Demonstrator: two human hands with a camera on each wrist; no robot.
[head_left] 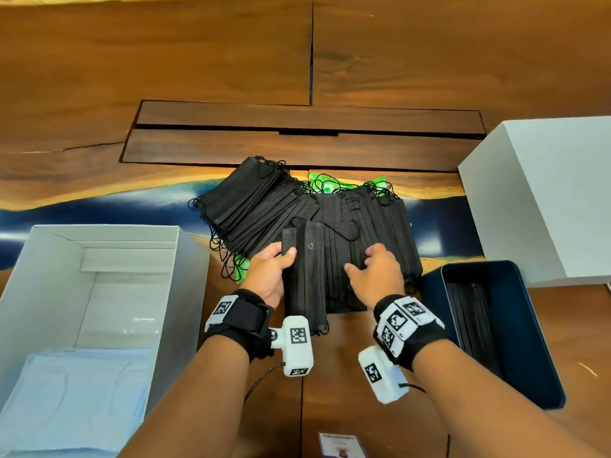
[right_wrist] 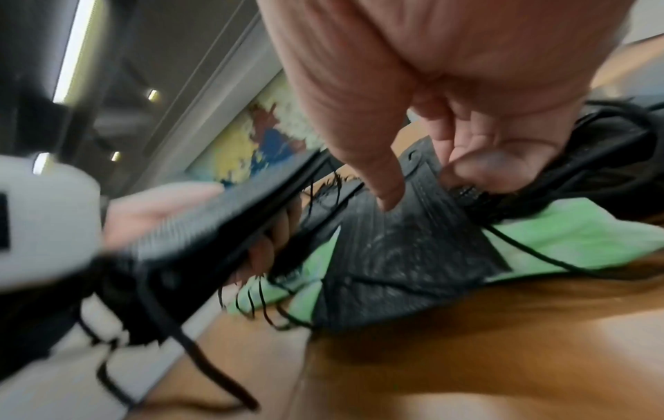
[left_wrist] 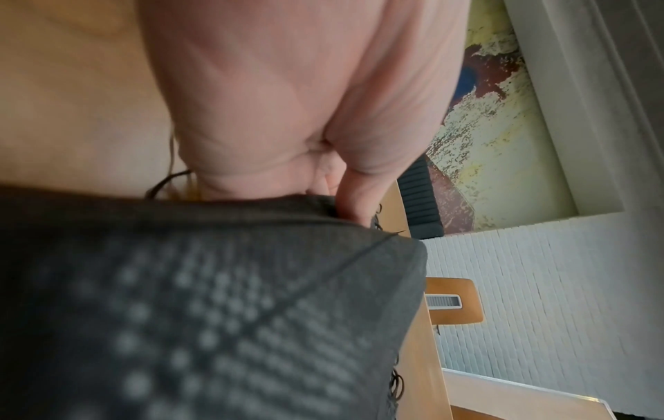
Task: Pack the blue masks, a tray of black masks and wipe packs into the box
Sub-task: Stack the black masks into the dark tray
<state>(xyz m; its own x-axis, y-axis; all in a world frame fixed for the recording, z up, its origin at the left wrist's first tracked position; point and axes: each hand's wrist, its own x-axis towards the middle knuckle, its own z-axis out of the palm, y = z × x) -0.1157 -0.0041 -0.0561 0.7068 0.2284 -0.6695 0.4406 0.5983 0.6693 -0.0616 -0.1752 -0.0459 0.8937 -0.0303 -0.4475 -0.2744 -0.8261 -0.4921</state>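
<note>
Loose black masks lie heaped mid-table on green wipe packs. My left hand grips a small upright stack of black masks by its left edge; the left wrist view shows that stack under the palm. On the heap rests my right hand, its fingers curled round the edges of several masks and its thumb pressing down. Blue masks lie in the open white box at the left. The dark blue tray at the right holds a few black masks.
A white box lid stands at the right, behind the tray. Another fanned pile of black masks lies left of the heap, with ear loops trailing. A small card sits at the table's near edge. Bare wood stretches beyond.
</note>
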